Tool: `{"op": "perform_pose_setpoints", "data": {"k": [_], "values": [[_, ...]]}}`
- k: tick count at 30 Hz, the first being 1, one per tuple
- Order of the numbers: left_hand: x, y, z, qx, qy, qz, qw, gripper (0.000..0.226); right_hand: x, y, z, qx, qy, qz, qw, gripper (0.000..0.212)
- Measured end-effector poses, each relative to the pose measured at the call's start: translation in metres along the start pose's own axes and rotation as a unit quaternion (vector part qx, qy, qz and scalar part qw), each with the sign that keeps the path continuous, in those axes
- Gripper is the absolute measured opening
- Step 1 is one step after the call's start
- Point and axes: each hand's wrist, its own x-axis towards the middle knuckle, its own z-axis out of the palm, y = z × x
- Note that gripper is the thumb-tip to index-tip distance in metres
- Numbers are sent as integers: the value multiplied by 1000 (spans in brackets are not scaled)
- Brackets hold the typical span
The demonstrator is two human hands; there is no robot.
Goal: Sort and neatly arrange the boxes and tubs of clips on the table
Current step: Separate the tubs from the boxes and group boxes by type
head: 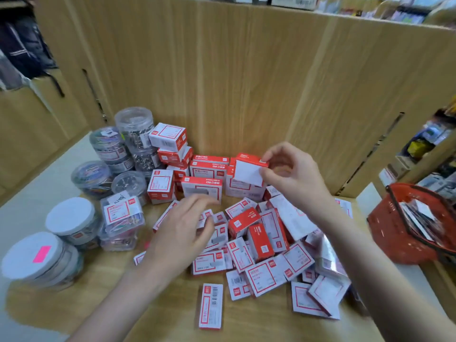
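Sorting is looking about half done: the right hand is pinching a small red-and-white cardboard box over the back stacks; the left hand, fingers loosely spread, is hovering over the jumbled pile on the wooden counter.

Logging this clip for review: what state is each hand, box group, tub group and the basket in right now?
Right hand: pinches a small box, lifted.
Left hand: fingers relaxed, over the loose pile, holding nothing.
Back boxes: stacked upright.
Loose pile: jumbled.
Tubs: lids on, stacked.
Red basket: holding packets.
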Motion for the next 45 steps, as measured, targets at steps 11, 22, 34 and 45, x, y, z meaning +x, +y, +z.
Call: {"op": "perform_pose_setpoints", "data": {"k": [11,22,34,45], "values": [[-51,-26,-25,19,10,-90,996,35,29,-35,123,-48,-86,-151,984,14],[-48,-25,-27,-18,14,-46,999,30,3,-10,53,-140,-40,-135,980,7],[32,18,13,-59,-59,67,994,39,-61,38,-55,-308,-36,210,927,40],[43,29,53,53,-194,53,978,99,-65,51,-47,-163,-16,219,962,58]]}}
